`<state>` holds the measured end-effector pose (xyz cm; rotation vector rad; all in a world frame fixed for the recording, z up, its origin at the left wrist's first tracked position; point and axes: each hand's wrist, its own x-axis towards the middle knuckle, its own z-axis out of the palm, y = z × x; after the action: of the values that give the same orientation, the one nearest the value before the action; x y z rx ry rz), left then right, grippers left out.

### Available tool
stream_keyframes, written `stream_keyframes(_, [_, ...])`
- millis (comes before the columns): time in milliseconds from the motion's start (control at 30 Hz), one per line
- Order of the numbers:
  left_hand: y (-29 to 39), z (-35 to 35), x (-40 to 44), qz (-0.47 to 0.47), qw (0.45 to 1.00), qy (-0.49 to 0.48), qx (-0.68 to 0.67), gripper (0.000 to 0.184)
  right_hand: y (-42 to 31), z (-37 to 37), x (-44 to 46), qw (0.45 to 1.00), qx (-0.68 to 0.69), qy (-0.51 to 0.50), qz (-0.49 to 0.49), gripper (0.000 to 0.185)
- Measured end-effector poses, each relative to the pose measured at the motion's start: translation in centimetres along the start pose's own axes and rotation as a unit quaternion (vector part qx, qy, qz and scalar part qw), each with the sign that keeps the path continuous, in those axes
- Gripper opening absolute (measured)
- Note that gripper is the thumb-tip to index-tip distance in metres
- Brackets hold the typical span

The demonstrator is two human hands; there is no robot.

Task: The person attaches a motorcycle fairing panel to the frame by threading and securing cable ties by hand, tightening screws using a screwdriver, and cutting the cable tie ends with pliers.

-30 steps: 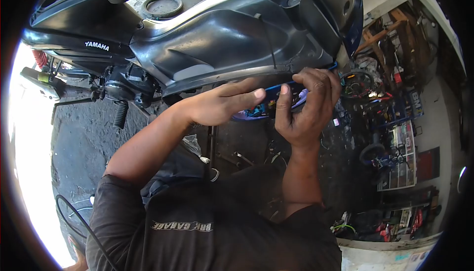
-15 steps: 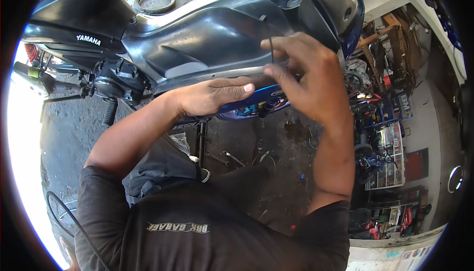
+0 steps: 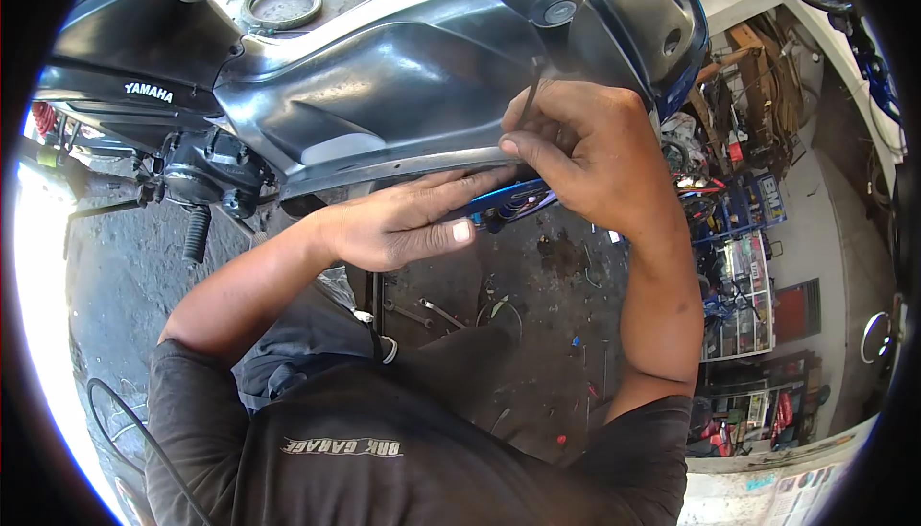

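Note:
My left hand lies flat along the lower edge of the black motorcycle panel, fingers stretched out and thumb apart. It holds nothing that I can see. A blue trim piece shows just beyond its fingertips. My right hand is raised over the panel's right part, its thumb and fingers closed round a thin dark rod. The rod stands out above the fingers, with a small knob at its upper end. Its lower end is hidden by the hand.
An engine part with a rubber pedal juts out at the left. Wrenches lie on the dark floor below the hands. A tyre lies behind the motorcycle. At the right stands a white shelf rack with parts.
My right hand has moved from the panel's lower edge up to the rod and closed on it. My left hand has slid left, still along the edge. The view has shifted slightly.

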<state>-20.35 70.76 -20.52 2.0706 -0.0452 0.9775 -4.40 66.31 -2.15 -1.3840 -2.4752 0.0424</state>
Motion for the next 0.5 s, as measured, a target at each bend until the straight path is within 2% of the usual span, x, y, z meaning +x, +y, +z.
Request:
stream_keyframes(33, [-0.1,0.3,0.0,0.001,1.0,0.0,-0.002,0.067,-0.3,0.1,-0.2,1.0,-0.001,-0.001,0.001,0.013])
stream_keyframes(100, [-0.2,0.8,0.0,-0.029,0.978,0.017,-0.205,0.067,-0.8,0.1,-0.4,1.0,0.006,0.028,-0.008,0.013])
stream_keyframes(233, [0.8,0.1,0.1,-0.051,0.976,0.002,-0.213,0.066,0.2,0.6,-0.4,0.998,0.041,0.049,0.004,0.013])
stream_keyframes(333, [0.9,-0.3,0.1,-0.041,0.985,-0.009,-0.165,0.066,0.3,0.7,-0.3,0.998,0.036,0.056,0.023,0.013])
stream_keyframes(433, [1.0,-0.3,-0.1,-0.044,0.982,-0.001,-0.182,0.066,0.8,0.7,-0.2,0.993,-0.095,0.052,-0.048,0.014])
stream_keyframes(500, [1.0,-0.5,0.0,-0.056,0.962,-0.014,-0.268,0.067,1.4,1.2,-0.2,0.992,-0.023,0.086,-0.087,0.013])
